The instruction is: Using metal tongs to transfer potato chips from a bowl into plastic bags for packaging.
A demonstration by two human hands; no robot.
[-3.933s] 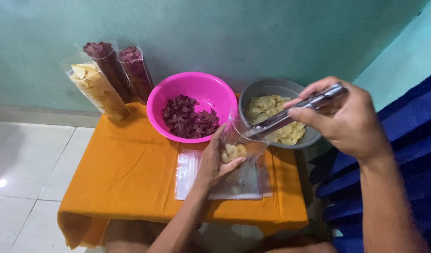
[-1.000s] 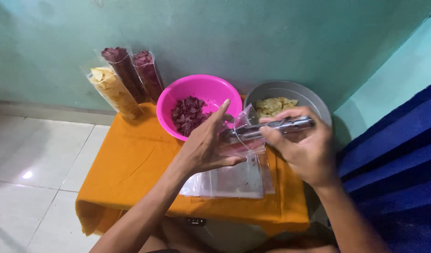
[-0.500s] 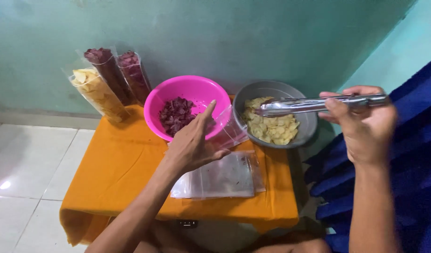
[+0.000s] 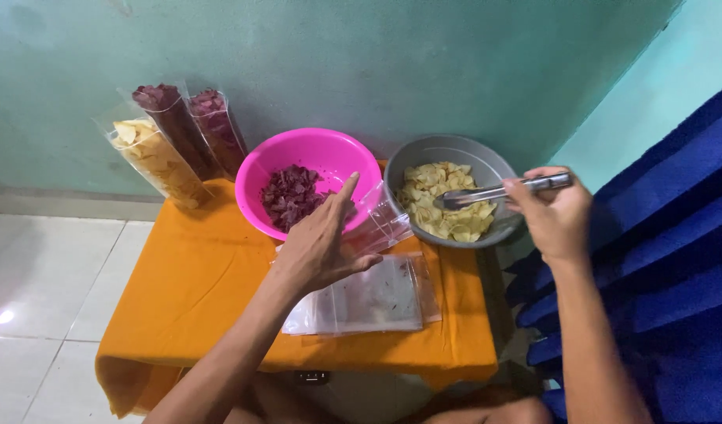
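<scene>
- Since half a second ago the right hand (image 4: pixel 555 213) has swung the metal tongs (image 4: pixel 498 191) back down, so that their tips are now lying over the yellow chips inside the grey bowl (image 4: pixel 447 149), where before they were hovering higher, level with its rim
- The right hand is closing its fingers round the rear end of the one pair of tongs; whether the tips are pinching a chip cannot be told
- The left hand (image 4: pixel 323 245) is holding one clear plastic bag (image 4: pixel 380 224) just in front of the grey bowl, thumb and fingers pinching the bag's edge, forefinger stretching up toward the pink bowl (image 4: pixel 314 149)
- Two bowls are standing side by side on the orange tablecloth (image 4: pixel 196 283): the pink bowl just left of the grey bowl, holding dark purple chips
- One flat stack of empty clear bags (image 4: pixel 376 302) is lying in front of the grey bowl, nearer the person, under the left hand
- Three filled tall bags are leaning on the green wall, well to the left of the grey bowl: one bag of yellow chips (image 4: pixel 150 161) and two bags of purple chips (image 4: pixel 176 126) (image 4: pixel 218 126)
- A blue cloth (image 4: pixel 675 235) is hanging to the right of the grey bowl, behind the right forearm
</scene>
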